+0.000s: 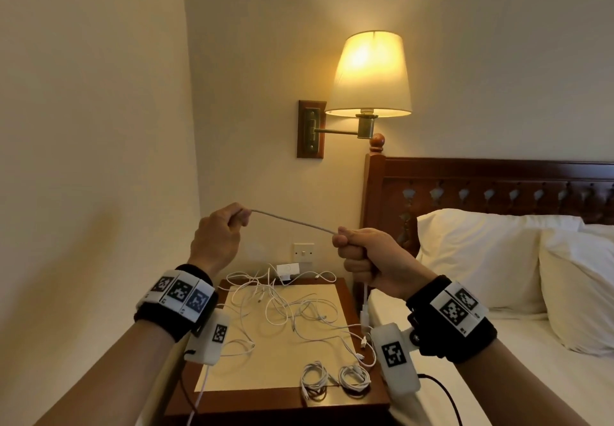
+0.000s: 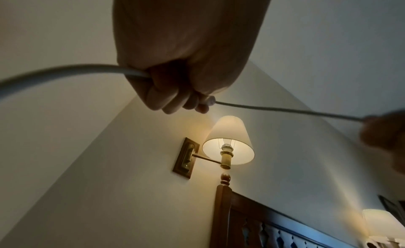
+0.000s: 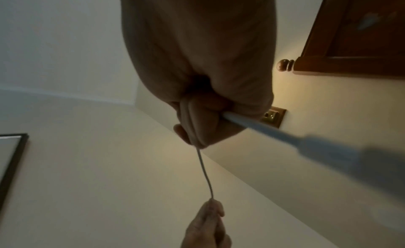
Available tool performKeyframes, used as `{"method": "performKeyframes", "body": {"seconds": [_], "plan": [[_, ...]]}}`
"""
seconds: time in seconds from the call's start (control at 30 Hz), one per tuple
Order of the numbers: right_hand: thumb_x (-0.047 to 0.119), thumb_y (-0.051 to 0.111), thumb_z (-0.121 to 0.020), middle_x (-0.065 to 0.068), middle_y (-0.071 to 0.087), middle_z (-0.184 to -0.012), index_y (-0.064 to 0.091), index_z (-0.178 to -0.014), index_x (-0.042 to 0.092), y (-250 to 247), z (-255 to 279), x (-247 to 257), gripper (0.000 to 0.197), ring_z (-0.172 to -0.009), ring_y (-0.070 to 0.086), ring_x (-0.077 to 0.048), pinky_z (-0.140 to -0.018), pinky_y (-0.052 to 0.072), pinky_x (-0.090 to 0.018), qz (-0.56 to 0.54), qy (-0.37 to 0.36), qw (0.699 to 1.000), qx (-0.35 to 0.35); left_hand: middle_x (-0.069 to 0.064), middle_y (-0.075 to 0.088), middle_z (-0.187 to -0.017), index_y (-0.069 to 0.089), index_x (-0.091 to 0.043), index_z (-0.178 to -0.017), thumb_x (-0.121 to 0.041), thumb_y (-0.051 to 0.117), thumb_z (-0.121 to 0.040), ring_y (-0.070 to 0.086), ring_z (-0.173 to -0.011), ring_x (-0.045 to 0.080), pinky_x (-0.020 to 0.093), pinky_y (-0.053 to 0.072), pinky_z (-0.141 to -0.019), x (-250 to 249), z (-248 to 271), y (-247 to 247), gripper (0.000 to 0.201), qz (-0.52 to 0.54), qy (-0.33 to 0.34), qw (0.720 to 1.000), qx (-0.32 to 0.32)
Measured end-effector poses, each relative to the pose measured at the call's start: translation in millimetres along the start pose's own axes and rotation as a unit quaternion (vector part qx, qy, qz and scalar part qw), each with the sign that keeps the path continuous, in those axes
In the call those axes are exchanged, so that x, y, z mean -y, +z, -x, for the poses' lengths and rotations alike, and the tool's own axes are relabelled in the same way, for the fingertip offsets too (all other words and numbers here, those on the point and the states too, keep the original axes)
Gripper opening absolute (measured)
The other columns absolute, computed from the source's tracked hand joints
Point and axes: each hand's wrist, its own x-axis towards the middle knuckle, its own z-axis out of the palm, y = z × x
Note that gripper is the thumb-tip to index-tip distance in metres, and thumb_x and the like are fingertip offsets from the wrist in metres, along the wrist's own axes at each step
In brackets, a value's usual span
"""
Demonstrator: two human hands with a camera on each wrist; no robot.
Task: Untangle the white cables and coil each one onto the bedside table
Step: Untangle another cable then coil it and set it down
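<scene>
Both hands fisted, gripping taut cable

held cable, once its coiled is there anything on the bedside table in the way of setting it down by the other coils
The held cable is stretched between the left hand and right hand. On the bedside table, two finished coils fill the front right, and a loose tangle covers the middle and back. The front left looks bare, so nothing visible blocks that spot.

The head view is aimed forward and down over the bench. Both wrist views are aimed steeply upward, close in; the wall lamp is shared by the head and left wrist views.
</scene>
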Motion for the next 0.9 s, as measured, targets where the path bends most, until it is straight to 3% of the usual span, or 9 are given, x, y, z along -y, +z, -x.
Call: {"method": "performKeyframes", "body": {"seconds": [0.1,0.17,0.27,0.37,0.47,0.57,0.67,0.8,0.9], "plan": [[0.029,0.032,-0.103,0.008,0.022,-0.053,0.049,-0.073,0.017,-5,1,8,0.037,-0.039,0.018,-0.004,-0.038,0.01,-0.019,-0.077,-0.023,0.997,-0.011,-0.001,0.055,-0.064,0.058,-0.022,-0.08,-0.038,0.049,-0.098,0.043,-0.055,0.012,0.029,0.036,-0.055,5,7,1,0.026,0.04,0.034,0.997,0.054],[0.029,0.03,-0.104,0.008,0.023,-0.053,0.049,-0.074,0.016,-14,3,15,0.037,-0.037,0.02,-0.004,-0.036,0.012,-0.018,-0.131,-0.044,0.99,-0.029,0.006,0.059,-0.07,0.06,-0.021,-0.082,-0.036,0.05,-0.097,0.043,-0.056,0.011,0.018,0.035,-0.053,15,17,2,0.023,0.054,0.044,0.993,0.097],[0.029,0.029,-0.105,0.008,0.024,-0.052,0.048,-0.077,0.015,-32,4,24,0.036,-0.038,0.022,-0.004,-0.035,0.017,-0.018,-0.175,-0.08,0.98,-0.056,-0.001,0.06,-0.067,0.061,-0.021,-0.08,-0.026,0.052,-0.098,0.046,-0.054,0.007,0.012,0.036,-0.051,35,43,6,0.02,0.058,0.024,0.993,0.103],[0.028,0.03,-0.106,0.007,0.025,-0.055,0.049,-0.081,0.014,-36,0,24,0.035,-0.041,0.022,-0.006,-0.04,0.02,-0.02,-0.12,-0.102,0.984,-0.086,-0.007,0.055,-0.058,0.058,-0.021,-0.07,-0.022,0.051,-0.1,0.047,-0.052,0.001,0.017,0.038,-0.055,33,66,20,0.03,0.026,0.007,0.991,0.133],[0.027,0.035,-0.105,0.002,0.043,-0.061,0.056,-0.088,0.01,-26,-8,21,0.031,-0.049,0.04,-0.009,-0.05,0.034,-0.021,-0.014,-0.129,0.987,-0.098,-0.006,0.047,-0.055,0.047,-0.021,-0.06,-0.027,0.043,-0.102,0.039,-0.053,0.007,0.037,0.041,-0.063,-8,77,27,0.042,-0.032,0.042,0.96,0.274],[0.022,0.039,-0.104,-0.011,0.067,-0.078,0.061,-0.099,0.0,-10,-13,19,0.032,-0.067,0.066,-0.019,-0.063,0.054,-0.025,0.077,-0.151,0.981,-0.096,-0.008,0.043,-0.055,0.045,-0.023,-0.061,-0.037,0.036,-0.104,0.039,-0.051,0.008,0.029,0.038,-0.061,-62,78,19,0.046,-0.048,0.134,0.92,0.365],[0.021,0.041,-0.103,-0.018,0.07,-0.085,0.06,-0.106,-0.01,3,-14,17,0.036,-0.071,0.069,-0.023,-0.066,0.057,-0.026,0.133,-0.141,0.978,-0.076,-0.012,0.046,-0.055,0.051,-0.025,-0.065,-0.037,0.041,-0.103,0.045,-0.05,0.002,0.015,0.031,-0.054,-103,69,1,0.041,-0.001,0.213,0.913,0.349],[0.02,0.041,-0.103,-0.016,0.069,-0.079,0.062,-0.105,-0.013,8,-12,14,0.04,-0.066,0.068,-0.017,-0.061,0.055,-0.02,0.196,-0.134,0.97,-0.056,-0.016,0.047,-0.054,0.051,-0.031,-0.068,-0.039,0.044,-0.099,0.048,-0.049,0.001,0.011,0.032,-0.052,-121,49,-11,0.033,0.068,0.252,0.935,0.242],[0.022,0.038,-0.104,-0.016,0.07,-0.076,0.063,-0.101,-0.006,9,-10,13,0.038,-0.064,0.069,-0.021,-0.063,0.058,-0.026,0.171,-0.12,0.978,-0.022,-0.015,0.047,-0.056,0.046,-0.036,-0.071,-0.047,0.038,-0.097,0.048,-0.05,0.006,0.012,0.032,-0.052,-117,37,-9,0.03,0.061,0.281,0.943,0.169]]}}
